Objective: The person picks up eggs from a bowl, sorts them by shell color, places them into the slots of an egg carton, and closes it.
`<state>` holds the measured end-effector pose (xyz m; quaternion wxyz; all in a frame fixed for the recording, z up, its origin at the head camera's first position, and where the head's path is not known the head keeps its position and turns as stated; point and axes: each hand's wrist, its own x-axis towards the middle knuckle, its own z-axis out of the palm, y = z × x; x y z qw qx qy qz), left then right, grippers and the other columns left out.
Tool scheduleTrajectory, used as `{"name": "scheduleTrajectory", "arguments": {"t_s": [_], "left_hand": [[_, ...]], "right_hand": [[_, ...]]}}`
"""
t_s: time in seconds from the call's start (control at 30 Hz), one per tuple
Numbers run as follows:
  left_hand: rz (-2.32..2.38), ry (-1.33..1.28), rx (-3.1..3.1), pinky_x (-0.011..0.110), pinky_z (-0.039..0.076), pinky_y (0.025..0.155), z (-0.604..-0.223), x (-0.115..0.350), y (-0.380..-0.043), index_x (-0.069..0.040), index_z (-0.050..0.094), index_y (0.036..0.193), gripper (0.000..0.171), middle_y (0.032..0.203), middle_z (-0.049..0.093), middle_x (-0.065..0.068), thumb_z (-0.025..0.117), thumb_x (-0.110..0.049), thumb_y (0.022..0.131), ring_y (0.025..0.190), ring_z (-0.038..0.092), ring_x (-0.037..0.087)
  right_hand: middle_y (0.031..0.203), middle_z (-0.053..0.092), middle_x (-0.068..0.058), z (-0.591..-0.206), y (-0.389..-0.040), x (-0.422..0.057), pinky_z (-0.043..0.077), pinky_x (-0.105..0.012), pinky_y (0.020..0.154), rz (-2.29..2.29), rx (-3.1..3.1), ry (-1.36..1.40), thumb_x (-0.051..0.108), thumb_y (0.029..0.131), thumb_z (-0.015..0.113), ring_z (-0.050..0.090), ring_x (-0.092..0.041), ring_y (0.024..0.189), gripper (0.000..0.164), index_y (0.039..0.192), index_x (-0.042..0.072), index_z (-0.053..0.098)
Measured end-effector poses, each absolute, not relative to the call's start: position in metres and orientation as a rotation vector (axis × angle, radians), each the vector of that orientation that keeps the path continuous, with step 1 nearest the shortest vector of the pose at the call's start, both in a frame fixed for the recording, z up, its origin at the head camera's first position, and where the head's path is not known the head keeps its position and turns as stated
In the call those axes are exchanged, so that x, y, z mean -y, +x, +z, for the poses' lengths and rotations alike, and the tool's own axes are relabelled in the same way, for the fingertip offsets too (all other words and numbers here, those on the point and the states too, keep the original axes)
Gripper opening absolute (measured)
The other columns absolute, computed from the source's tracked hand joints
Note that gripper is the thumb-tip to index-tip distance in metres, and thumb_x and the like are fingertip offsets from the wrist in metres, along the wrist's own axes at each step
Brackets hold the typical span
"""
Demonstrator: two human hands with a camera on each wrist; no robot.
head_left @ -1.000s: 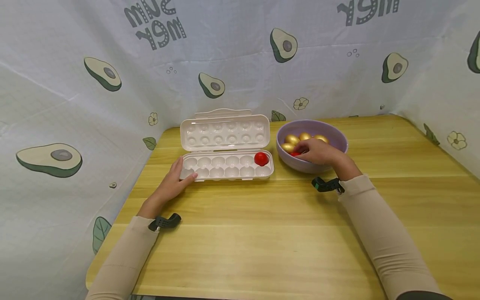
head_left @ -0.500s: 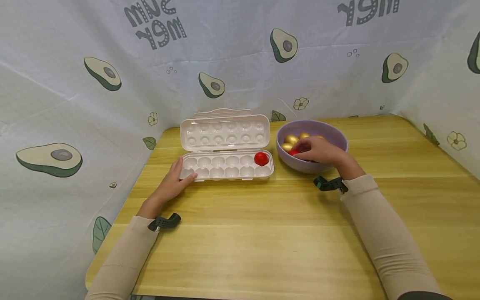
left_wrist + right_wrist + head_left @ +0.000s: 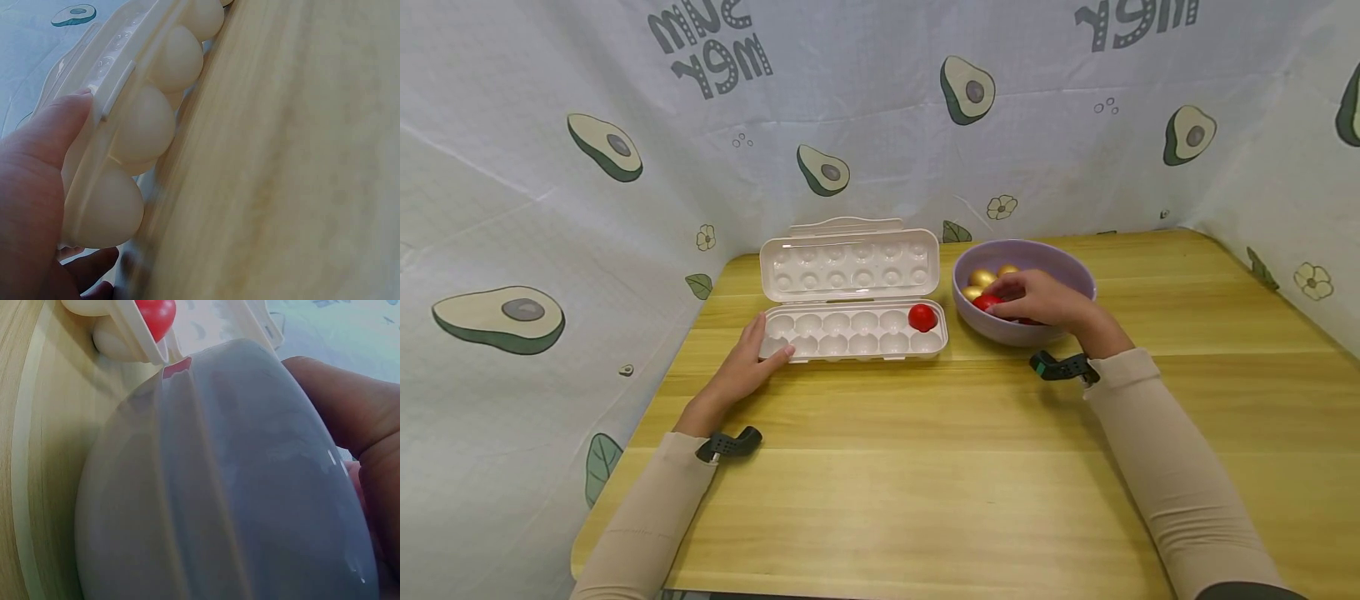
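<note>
By the worktop [image 3: 887, 467]'s far edge, the bowl [image 3: 1017, 336] stands just right of the open carton [image 3: 850, 333]. In its left part the nearer right hand [image 3: 1041, 300] pinches a red egg [image 3: 987, 305], its long axis unclear. The left hand [image 3: 747, 362] grips the carton's left end; only the left wrist view shows fingertips [image 3: 100, 267] beneath.

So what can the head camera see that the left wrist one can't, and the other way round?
Only the head view shows the purple bowl with gold eggs, the right hand gripping a red egg there, and another red egg in the egg box.

Only the left wrist view clearly shows the cups' rounded undersides, with fingers beside the end one.

Both show the egg box, the left hand on its end, the wooden table and the avocado cloth.
</note>
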<state>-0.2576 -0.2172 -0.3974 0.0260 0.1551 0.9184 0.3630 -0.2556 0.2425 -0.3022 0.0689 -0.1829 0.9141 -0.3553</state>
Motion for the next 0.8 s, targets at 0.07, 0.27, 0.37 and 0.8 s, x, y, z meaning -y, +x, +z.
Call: {"name": "scheduleTrajectory", "arguments": {"t_s": [0.07,0.27,0.37,0.8], "left_hand": [[1.125,0.478,-2.837,0.047,0.005,0.108,-0.397,0.217,-0.258,-0.011,-0.006,0.145,0.091,0.15,-0.007,0.004,0.047,-0.056,0.086,0.136,-0.004,0.021],[1.125,0.482,-2.84,0.047,0.005,0.108,-0.397,0.217,-0.258,-0.012,-0.006,0.145,0.091,0.15,-0.007,0.006,0.047,-0.056,0.086,0.136,-0.003,0.021],[1.122,0.484,-2.843,0.047,0.006,0.108,-0.397,0.217,-0.258,-0.012,-0.006,0.145,0.091,0.15,-0.006,0.006,0.047,-0.056,0.086,0.136,-0.003,0.022],[1.114,0.485,-2.848,0.047,0.006,0.108,-0.399,0.217,-0.259,-0.013,-0.006,0.145,0.09,0.15,-0.007,0.005,0.047,-0.056,0.086,0.136,-0.003,0.022]], "right_hand": [[0.098,0.059,-0.012,-0.301,-0.255,-0.242,0.044,-0.028,0.068,-1.06,-2.76,-0.547,0.015,0.084,0.063,0.05,-0.022,0.084,0.03,0.108,-0.002,0.061],[0.101,0.059,-0.011,-0.315,-0.268,-0.249,0.043,-0.031,0.071,-1.063,-2.768,-0.487,0.017,0.083,0.065,0.048,-0.023,0.089,0.032,0.111,0.002,0.061],[0.103,0.059,-0.009,-0.326,-0.279,-0.256,0.043,-0.031,0.072,-1.059,-2.772,-0.464,0.023,0.082,0.066,0.048,-0.022,0.09,0.036,0.112,0.005,0.061],[0.104,0.057,-0.008,-0.329,-0.283,-0.259,0.044,-0.031,0.074,-1.165,-2.734,-0.433,0.033,0.078,0.07,0.05,-0.024,0.092,0.04,0.11,0.011,0.06]]}}
